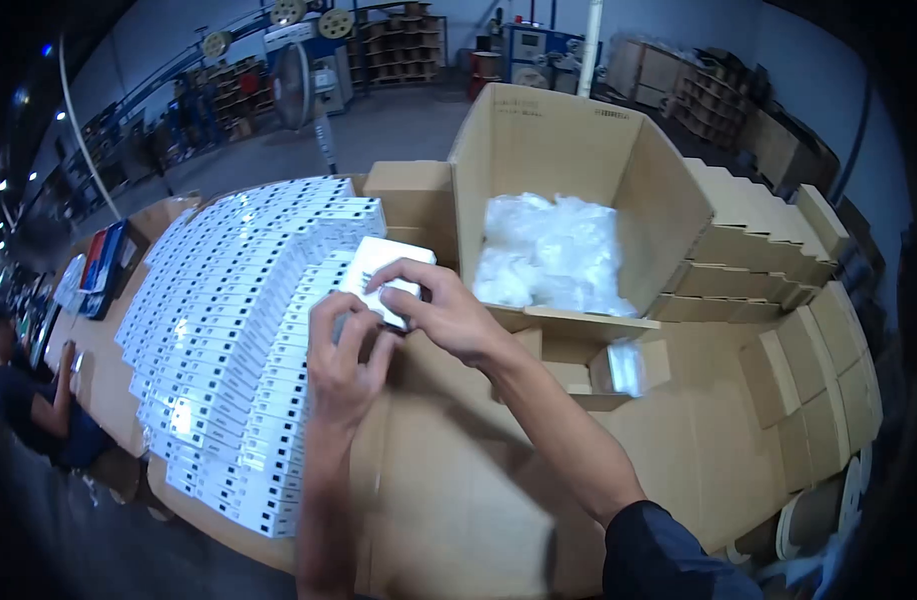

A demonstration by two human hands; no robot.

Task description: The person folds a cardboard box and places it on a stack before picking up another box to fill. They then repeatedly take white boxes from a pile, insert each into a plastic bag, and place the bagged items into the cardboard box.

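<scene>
A small white box point(391, 257) is held up in front of the stacked rows, its broad face turned toward me. My right hand point(444, 308) grips it from the right, thumb and fingers bent over its lower part. At its lower left edge my left hand point(347, 350) is closed, with curled fingers against the box. The fingers hide the lower part of the box. Just left of both hands stand long rows of similar white boxes point(234, 330) with small dark marks on their ends.
A large open carton point(669, 205) holds clear plastic bags point(554, 255). Before it, a smaller open carton point(569, 402) contains a plastic-wrapped item point(624, 368). Brown cartons point(819, 370) are stacked at right. Another person point(39, 400) sits at far left beside a table.
</scene>
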